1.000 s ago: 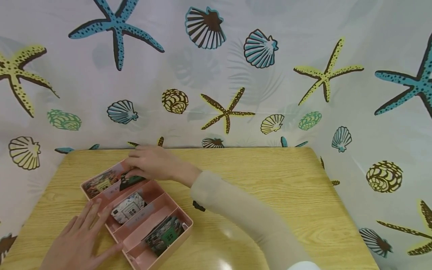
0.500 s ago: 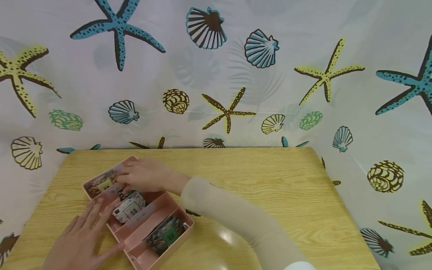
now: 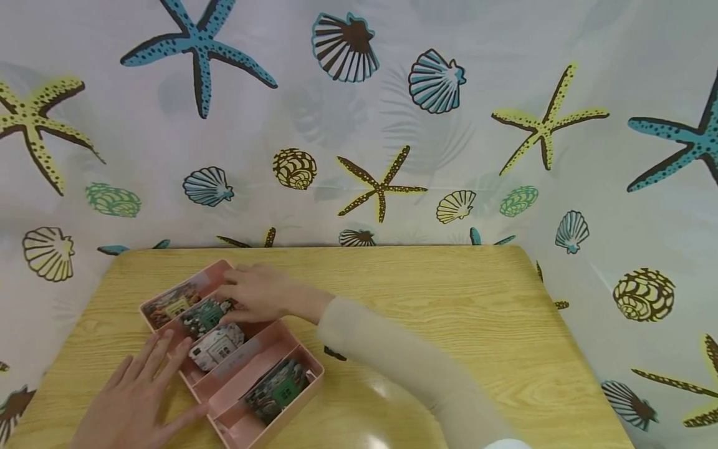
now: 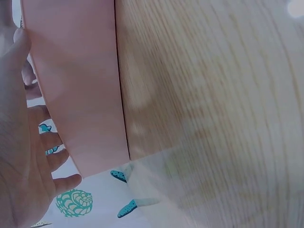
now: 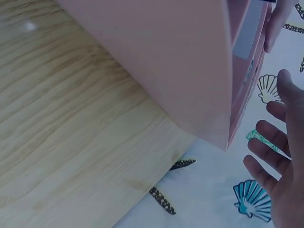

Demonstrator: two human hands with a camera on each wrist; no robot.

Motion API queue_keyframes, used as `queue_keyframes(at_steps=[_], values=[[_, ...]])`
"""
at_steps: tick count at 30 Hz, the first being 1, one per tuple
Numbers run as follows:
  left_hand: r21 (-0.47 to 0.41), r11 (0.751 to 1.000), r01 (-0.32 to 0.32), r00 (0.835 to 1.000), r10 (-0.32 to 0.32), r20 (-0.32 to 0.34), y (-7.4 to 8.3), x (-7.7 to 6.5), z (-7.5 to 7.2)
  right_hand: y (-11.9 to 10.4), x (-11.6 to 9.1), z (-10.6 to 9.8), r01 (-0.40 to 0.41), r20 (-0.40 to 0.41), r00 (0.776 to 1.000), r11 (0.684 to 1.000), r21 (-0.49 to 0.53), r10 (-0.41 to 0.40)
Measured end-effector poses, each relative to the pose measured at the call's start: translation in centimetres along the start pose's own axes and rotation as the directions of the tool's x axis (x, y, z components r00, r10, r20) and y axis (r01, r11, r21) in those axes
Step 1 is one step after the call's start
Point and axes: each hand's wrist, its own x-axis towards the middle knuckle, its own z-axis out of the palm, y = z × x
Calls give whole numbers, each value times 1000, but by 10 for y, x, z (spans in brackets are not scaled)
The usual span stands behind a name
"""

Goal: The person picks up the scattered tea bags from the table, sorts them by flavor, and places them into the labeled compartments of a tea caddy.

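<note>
A pink divided box (image 3: 241, 378) lies slantwise on the table's left side. Within its second compartment from the back is a dark packet with a green label (image 3: 205, 315). My right hand (image 3: 259, 293) hovers at that packet's right end, fingers apart; in the right wrist view the fingers (image 5: 266, 171) hold nothing. A yellow-labelled packet (image 3: 175, 305) fills part of the rearmost compartment, and a white patterned packet (image 3: 217, 347) the third. Several dark packets (image 3: 277, 390) sit in the nearest one. With spread, straight fingers, my left hand (image 3: 134, 386) rests on the box's left edge.
The box stands on a wood-grain table (image 3: 449, 324), whose surface runs on to the right. A white curtain with shells and starfish (image 3: 359, 125) hangs behind and at both sides. A small black object (image 3: 335, 353) shows partly under the right sleeve.
The dark packet, tilted under my right hand a second ago, now lies in the second compartment. My right hand has let go and drawn slightly back to the right. The left hand stays put.
</note>
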Motion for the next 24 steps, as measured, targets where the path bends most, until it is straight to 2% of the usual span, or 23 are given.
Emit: queue_keyframes(at_steps=[6, 12, 20, 24], values=[[8, 1000, -2, 1000, 2, -6, 1, -1, -4, 15, -28, 6, -70, -20, 997, 997, 30, 70], [14, 1000, -23, 999, 24, -46, 7, -1, -10, 24, -61, 10, -150, -47, 987, 986, 70, 153], [-6, 999, -39, 998, 39, -54, 18, 6, -20, 30, -108, 16, -251, -113, 959, 963, 96, 261], [37, 994, -100, 986, 104, -127, 25, 12, -24, 32, -132, 22, -309, -145, 936, 946, 97, 320]])
